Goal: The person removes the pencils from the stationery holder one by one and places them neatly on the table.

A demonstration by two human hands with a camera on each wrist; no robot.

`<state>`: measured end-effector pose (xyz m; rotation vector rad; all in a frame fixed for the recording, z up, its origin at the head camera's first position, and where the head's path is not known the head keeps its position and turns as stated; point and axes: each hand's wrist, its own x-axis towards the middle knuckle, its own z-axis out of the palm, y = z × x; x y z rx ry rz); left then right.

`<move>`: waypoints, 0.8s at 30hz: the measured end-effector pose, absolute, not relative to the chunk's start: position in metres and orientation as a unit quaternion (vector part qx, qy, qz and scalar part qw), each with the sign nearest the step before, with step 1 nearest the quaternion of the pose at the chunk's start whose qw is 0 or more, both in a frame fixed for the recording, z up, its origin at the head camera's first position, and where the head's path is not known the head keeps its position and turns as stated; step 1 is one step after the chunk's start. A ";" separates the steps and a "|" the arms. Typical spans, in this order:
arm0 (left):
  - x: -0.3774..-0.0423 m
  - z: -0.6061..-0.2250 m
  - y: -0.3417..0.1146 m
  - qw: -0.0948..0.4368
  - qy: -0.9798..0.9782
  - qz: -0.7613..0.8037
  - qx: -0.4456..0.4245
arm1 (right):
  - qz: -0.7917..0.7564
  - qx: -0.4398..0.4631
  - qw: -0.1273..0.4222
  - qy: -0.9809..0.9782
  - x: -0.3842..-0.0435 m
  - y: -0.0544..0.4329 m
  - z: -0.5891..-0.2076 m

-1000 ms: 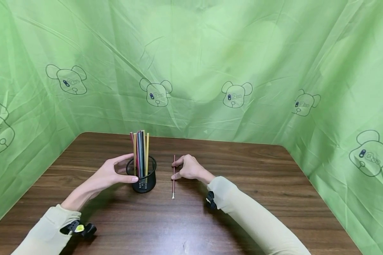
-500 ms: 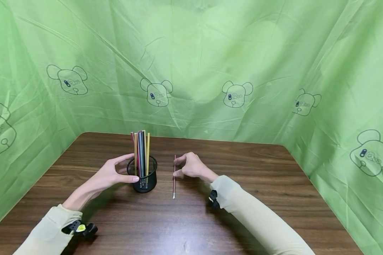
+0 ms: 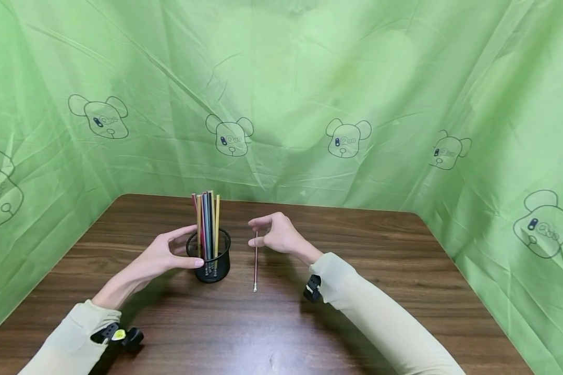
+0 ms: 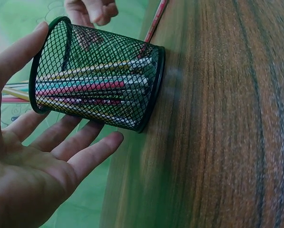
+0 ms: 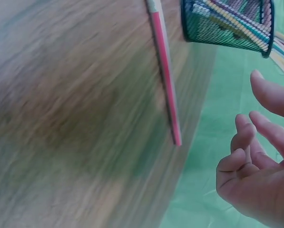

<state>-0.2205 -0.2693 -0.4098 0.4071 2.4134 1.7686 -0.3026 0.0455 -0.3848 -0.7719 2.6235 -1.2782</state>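
Note:
My left hand [image 3: 157, 258] holds a black mesh pencil cup [image 4: 96, 76], thumb at the rim and fingers round the far side. Inside the cup stand several pencils [image 3: 207, 224] in yellow, dark and red, their eraser ends down at the base. A single red pencil [image 5: 166, 78] lies on the table to the right of the cup, its eraser end toward me. Over its far end my right hand [image 3: 281, 234] hovers, thumb and index finger apart with nothing between them. The right wrist view shows this hand away from the pencil, its other fingers loosely bent.
A brown wood-grain table [image 3: 380, 271] carries all of this. Green cloth [image 3: 286, 94] printed with bear-head outlines hangs behind it and along both sides. A black band with a camera [image 3: 119, 336] sits on the left wrist, another camera [image 3: 312, 289] on the right.
My right hand has let go of the red pencil and risen away from it, toward the table's far edge. The left hand and the pencil cup stay in place.

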 end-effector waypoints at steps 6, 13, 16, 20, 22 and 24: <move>-0.221 -0.410 -0.270 0.059 0.798 0.583 0.137 | -0.449 -0.278 0.050 0.848 -0.299 0.036 -0.375; -0.221 -0.410 -0.270 0.059 0.801 0.579 0.138 | -0.473 -0.290 0.041 0.831 -0.293 0.021 -0.364; -0.222 -0.411 -0.270 0.060 0.799 0.581 0.141 | -0.477 -0.295 0.040 0.827 -0.291 0.015 -0.363; -0.222 -0.411 -0.270 0.060 0.797 0.583 0.144 | -0.485 -0.300 0.042 0.820 -0.291 0.007 -0.364; -0.222 -0.411 -0.270 0.059 0.797 0.583 0.145 | -0.491 -0.301 0.042 0.816 -0.291 0.004 -0.364; -0.222 -0.411 -0.270 0.059 0.798 0.582 0.146 | -0.493 -0.301 0.041 0.815 -0.291 0.001 -0.365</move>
